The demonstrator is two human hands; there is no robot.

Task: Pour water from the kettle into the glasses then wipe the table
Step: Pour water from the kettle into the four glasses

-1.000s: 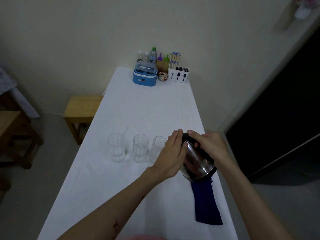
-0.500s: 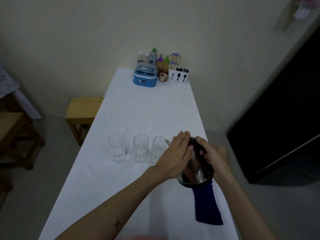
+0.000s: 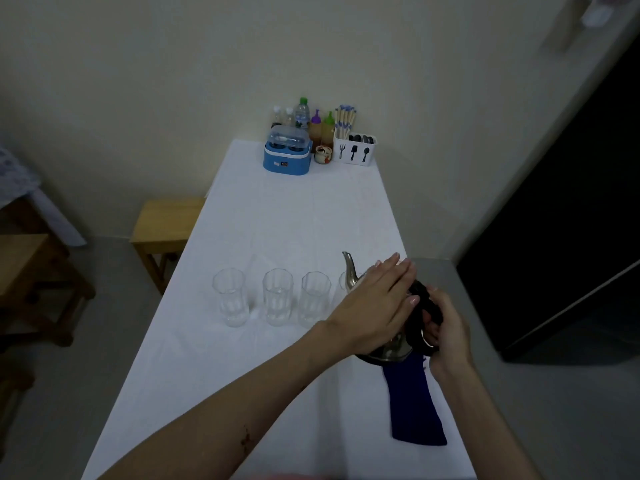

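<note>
Kettle (image 3: 349,277) now nearly upright, spout raised; earlier tipped toward glasses (image 3: 277,297). Right hand (image 3: 446,327) fingers grip handle; left hand (image 3: 377,306) fingers flat on lid. Set it down right of glasses, off cloth (image 3: 412,407) on desk (image 3: 294,220).

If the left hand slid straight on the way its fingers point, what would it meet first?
Nothing close: the left hand lies flat on the kettle, fingers aimed far-right past the table edge. Depth is unclear.
</note>
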